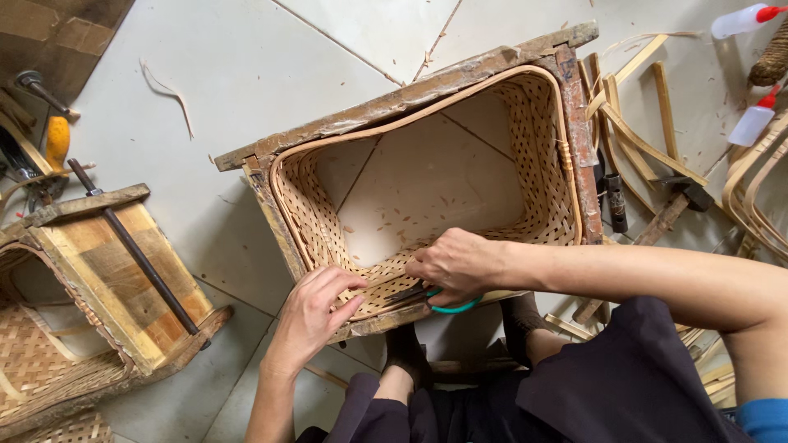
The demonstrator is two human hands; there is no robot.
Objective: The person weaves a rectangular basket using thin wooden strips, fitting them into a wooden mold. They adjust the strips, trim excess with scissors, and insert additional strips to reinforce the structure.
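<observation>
A woven bamboo basket wall (550, 156) without a bottom sits inside a rough wooden frame (394, 102) on the tiled floor. My right hand (455, 262) grips scissors with a green handle (451, 307), blades pointing left at the near woven rim. My left hand (316, 316) rests beside it, fingers pressed on the same near rim, holding the weave. Small cuttings lie on the floor inside the basket.
A second wooden frame with a woven piece (49, 361) and a dark metal rod (135, 250) stands at the left. Bamboo strips (640, 143), a hammer (673, 205) and two squeeze bottles (751, 123) lie at the right. Tools with a yellow handle (56, 139) are at far left.
</observation>
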